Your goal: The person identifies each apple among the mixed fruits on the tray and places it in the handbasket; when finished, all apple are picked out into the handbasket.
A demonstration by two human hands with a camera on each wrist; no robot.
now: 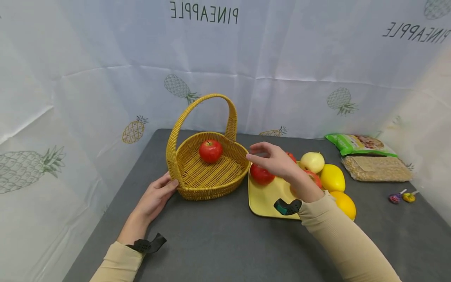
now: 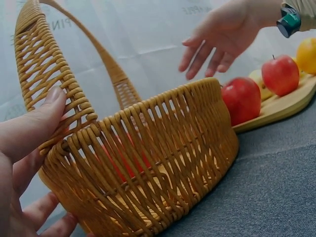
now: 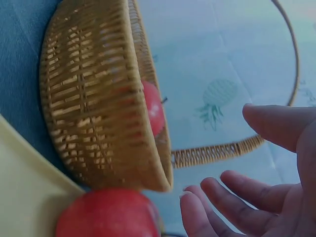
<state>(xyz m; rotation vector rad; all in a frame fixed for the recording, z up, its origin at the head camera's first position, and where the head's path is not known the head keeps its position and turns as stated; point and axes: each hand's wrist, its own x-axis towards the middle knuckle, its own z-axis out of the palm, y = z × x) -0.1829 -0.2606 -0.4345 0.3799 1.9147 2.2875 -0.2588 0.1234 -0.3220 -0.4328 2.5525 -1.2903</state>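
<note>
One red apple sits in the wicker basket, whose side the left hand grips. The right hand, empty and spread, hovers beside it, apparently mid-reach; taking a second apple from the yellow tray would call for lowering and closing. Pineapple-print cloth hangs behind the grey table.
</note>
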